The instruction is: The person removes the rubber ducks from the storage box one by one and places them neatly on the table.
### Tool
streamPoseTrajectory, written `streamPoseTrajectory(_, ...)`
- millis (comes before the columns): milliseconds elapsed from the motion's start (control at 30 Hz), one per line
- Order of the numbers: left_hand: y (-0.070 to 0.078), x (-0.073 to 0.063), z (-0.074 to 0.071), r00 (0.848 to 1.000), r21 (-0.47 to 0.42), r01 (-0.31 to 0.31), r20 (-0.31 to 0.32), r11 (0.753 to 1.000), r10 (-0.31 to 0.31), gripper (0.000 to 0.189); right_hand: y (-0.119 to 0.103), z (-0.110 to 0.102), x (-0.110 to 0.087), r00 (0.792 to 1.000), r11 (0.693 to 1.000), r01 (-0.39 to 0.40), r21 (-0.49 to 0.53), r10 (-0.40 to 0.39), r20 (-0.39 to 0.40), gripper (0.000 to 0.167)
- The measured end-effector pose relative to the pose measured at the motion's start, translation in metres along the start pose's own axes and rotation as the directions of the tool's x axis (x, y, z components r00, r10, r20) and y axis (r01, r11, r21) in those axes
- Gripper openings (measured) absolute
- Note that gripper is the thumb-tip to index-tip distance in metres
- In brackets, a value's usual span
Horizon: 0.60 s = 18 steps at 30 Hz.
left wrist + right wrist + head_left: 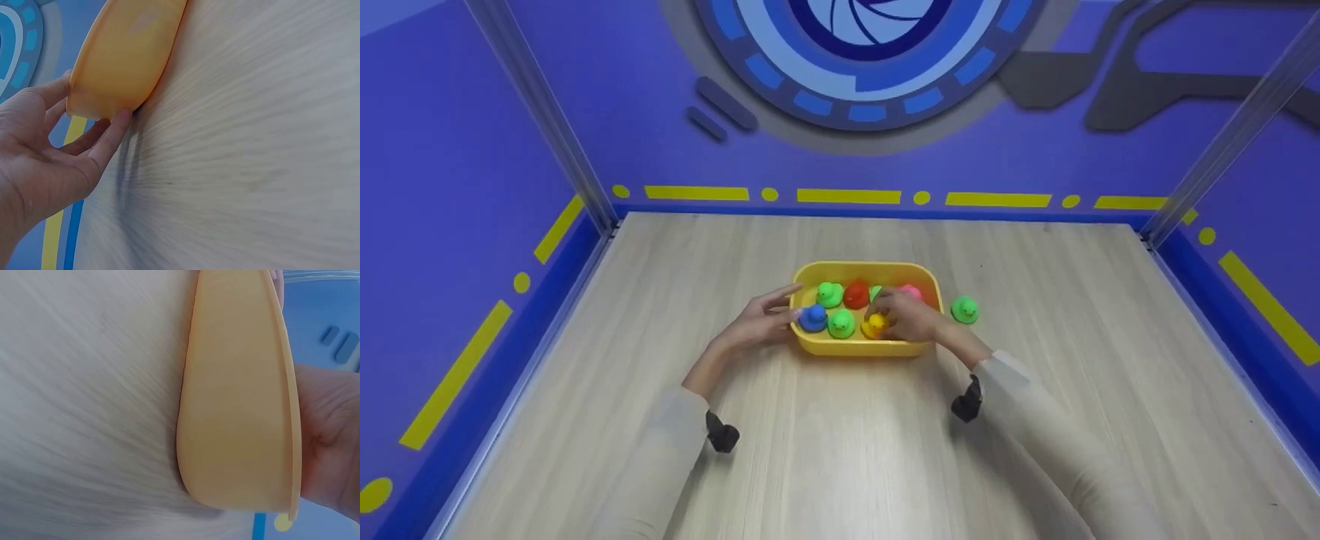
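A yellow plastic tub (825, 347) holds several small toy ducks. At its left end, my left hand (761, 321) holds the tub, thumb at the rim and fingers along the outer wall. My right hand (911, 315) reaches down inside the right half, over a yellow duck (874, 325) and beside a partly covered green duck (875, 291). Its fingertips are hidden, so whether it grips a duck does not show. Around them lie a red duck (856, 295), a pink duck (912, 290), a blue duck (813, 319) and green ducks (841, 325).
Outside the tub, another green duck (965, 309) stands on the wooden table (840, 442), right of the tub. Blue and purple panels (840, 165) with yellow markings enclose the table at the back and both sides. Metal posts (547, 127) rise at the back corners.
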<state>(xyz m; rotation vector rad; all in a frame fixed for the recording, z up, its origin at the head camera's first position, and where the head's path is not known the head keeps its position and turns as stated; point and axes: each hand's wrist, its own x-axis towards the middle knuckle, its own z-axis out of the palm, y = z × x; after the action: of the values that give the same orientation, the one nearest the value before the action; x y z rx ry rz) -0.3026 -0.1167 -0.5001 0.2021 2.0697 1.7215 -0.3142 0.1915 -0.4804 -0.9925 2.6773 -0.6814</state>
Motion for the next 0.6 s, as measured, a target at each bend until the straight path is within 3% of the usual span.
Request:
streamPoseTrajectory(300,0.0006,0.0003,-0.0012,1.000,0.000,-0.001,-0.009,1.000,0.001,0.060,-0.0013,-0.0028,0.0003,1.000,1.000,-0.028,-0.004,0.028,-0.001,0.037)
streamPoseTrajectory(600,-0.0006,0.0001,0.0005,1.000,0.005,-0.023,0.009,1.000,0.023,0.061,-0.0020,-0.0048,-0.0067,0.989,1.000,-0.004,0.015,0.006,-0.146,0.035)
